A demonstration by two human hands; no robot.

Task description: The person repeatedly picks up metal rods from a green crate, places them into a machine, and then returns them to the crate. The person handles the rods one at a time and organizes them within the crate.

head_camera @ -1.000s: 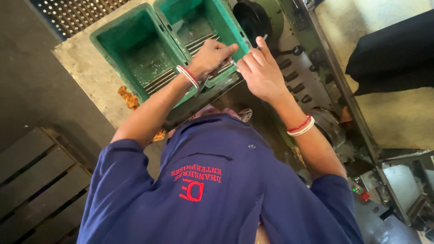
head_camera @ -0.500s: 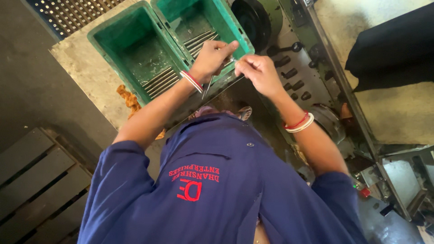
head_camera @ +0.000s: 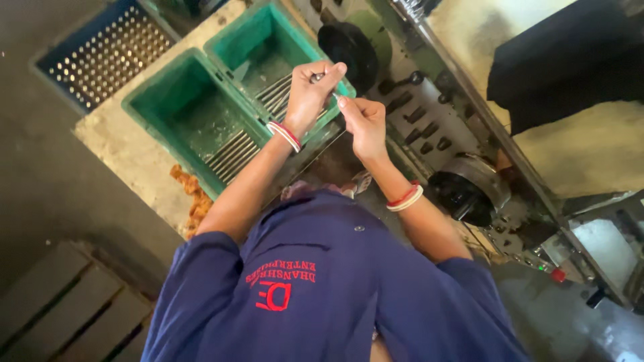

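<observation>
A thin metal rod (head_camera: 324,78) is pinched between the two hands, right above the near rim of the right-hand green tray (head_camera: 231,41). The left hand (head_camera: 310,94) is curled shut around the rod, thumb and forefinger meeting at its upper end; the right hand (head_camera: 363,122) sits just beside it, touching it, fingers folded in and fingertips closed on the same piece. How far the rod runs past the fingers cannot be told, as most of it is hidden in the grip. Both wrists wear red and white bangles (head_camera: 284,135).

Inside the right-hand green tray, under the left hand, lies a bundle of similar grey rods (head_camera: 274,96). Touching that tray on its left stands a second green tray (head_camera: 143,99), with another row of rods (head_camera: 232,153) lying in its near corner. Both trays stand on a rough stone-coloured bench (head_camera: 131,157). Farther left of the trays, beyond the bench edge, is a blue perforated crate (head_camera: 100,55). Near the front left corner of the second tray, some orange-brown scraps (head_camera: 192,199) lie on the bench.

To the right of the trays, a grey metal machine (head_camera: 429,127) runs diagonally, with a black round wheel (head_camera: 347,47) close to the right tray's far corner and a dark round part (head_camera: 466,194) lower down. The person's blue shirt (head_camera: 322,288) fills the lower part of the view, below the trays.
</observation>
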